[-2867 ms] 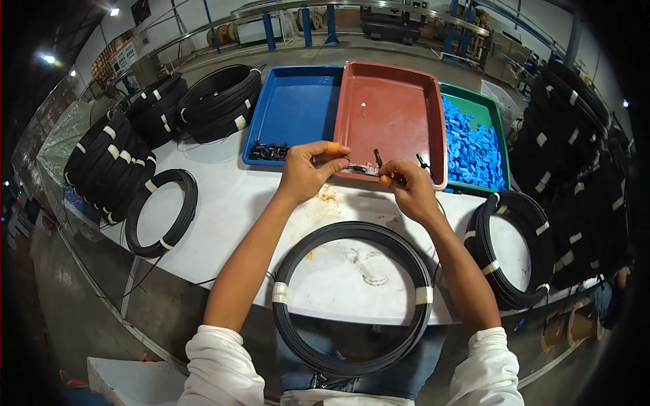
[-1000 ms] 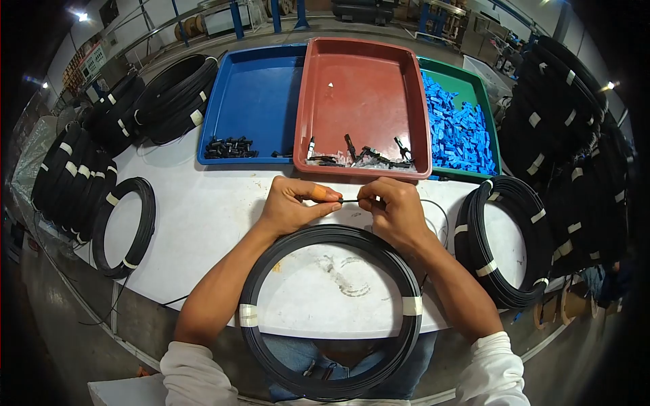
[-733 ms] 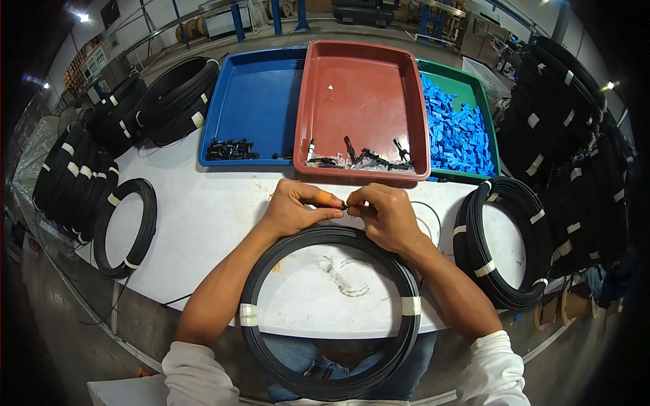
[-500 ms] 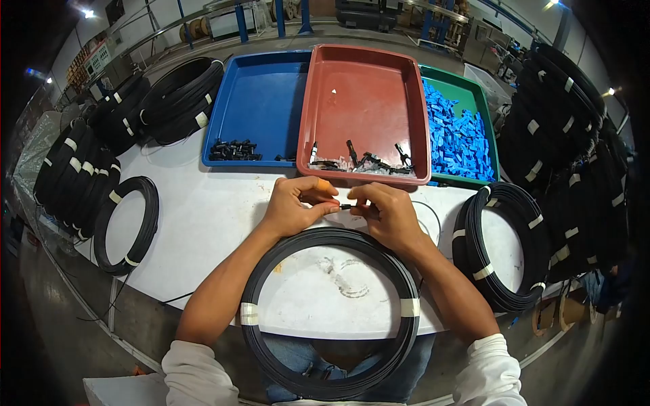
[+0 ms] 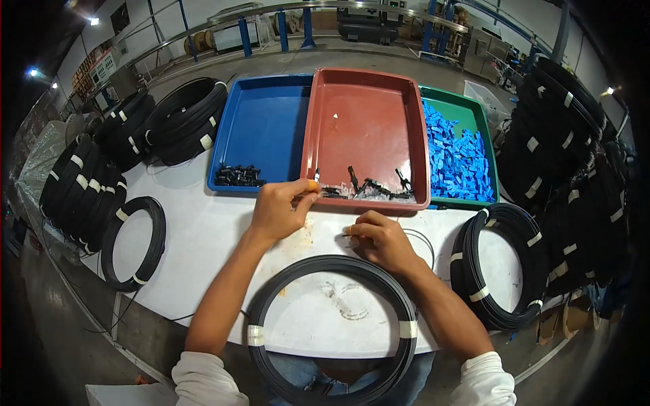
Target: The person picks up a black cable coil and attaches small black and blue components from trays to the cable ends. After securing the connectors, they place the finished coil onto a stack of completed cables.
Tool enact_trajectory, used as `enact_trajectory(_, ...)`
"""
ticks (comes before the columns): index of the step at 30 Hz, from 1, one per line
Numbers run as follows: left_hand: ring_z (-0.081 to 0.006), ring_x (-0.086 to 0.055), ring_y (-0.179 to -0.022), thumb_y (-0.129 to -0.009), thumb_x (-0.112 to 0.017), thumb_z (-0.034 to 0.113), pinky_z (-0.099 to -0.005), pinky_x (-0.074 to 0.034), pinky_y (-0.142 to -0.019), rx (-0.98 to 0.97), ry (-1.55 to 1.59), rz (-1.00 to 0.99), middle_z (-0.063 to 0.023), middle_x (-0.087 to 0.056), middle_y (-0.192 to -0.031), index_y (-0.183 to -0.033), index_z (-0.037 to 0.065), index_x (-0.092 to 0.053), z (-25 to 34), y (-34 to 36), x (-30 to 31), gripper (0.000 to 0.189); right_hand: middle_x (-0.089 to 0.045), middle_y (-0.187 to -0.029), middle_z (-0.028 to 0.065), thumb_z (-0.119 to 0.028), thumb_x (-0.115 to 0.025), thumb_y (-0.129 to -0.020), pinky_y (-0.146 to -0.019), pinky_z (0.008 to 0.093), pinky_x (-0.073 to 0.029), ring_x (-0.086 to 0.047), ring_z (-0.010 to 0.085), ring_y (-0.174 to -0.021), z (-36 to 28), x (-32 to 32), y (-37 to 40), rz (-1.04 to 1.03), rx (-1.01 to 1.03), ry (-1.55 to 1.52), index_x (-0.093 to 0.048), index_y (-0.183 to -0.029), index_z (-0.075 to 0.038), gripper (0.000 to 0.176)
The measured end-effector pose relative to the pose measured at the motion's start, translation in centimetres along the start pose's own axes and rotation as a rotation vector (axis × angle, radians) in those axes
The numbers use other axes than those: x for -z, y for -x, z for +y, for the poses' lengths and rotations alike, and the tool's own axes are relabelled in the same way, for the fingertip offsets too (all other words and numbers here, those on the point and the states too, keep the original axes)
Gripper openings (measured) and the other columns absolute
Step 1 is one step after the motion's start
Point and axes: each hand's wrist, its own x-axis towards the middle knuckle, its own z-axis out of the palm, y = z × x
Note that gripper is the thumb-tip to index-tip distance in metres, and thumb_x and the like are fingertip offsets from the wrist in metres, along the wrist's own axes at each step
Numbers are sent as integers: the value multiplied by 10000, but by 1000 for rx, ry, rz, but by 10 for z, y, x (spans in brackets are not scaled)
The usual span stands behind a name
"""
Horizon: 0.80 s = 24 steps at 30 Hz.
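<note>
My left hand [image 5: 283, 211] is at the front left corner of the red tray [image 5: 365, 128], its thumb and fingertips pinched together. Whatever is between them is too small or hidden to make out. Several small black parts [image 5: 371, 189] and clear bits lie along that tray's near side. Over the white table, my right hand [image 5: 384, 242] is closed on the end of a thin black cable [image 5: 428, 245], which loops out behind the hand. A taped coil of black cable [image 5: 332, 262] lies between my forearms, partly over the table's front edge.
A blue tray [image 5: 264, 122] with black connectors [image 5: 237, 176] stands left of the red one. At right, a green tray [image 5: 437, 98] holds many blue pieces [image 5: 460, 155]. Black cable coils [image 5: 139, 243] flank both sides, with taller stacks [image 5: 558, 128] at right.
My hands were together at a small black piece above the coil. Now they are apart: the left has moved to the red tray, the right remains over the table. The camera view has tilted up.
</note>
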Motion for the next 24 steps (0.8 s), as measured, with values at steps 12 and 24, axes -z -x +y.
enact_trajectory(12, -275, -675, -775, -691, -736, 69, -385, -491, -770, -446, -815, -630, -83, -718, -775, -880, 104, -743, -23, -90, -25, 192, -662, -960, 104, -11, -736, -766, -688, 370, -568, -690, 304, -775, 2, -2, 0, 11, -84, -38, -731, -980, -60, 220)
enact_trajectory(24, -178, -705, -751, -783, -664, -45, -299, -558, -684, -55, 10, -459, -120, -727, -864, -1176, 39, -630, 3, -70, -13, 403, -657, -942, 108, -8, -723, -767, -666, 370, -562, -684, 299, -759, 0, 2, -1, 48, -106, -29, -726, -963, -49, 200)
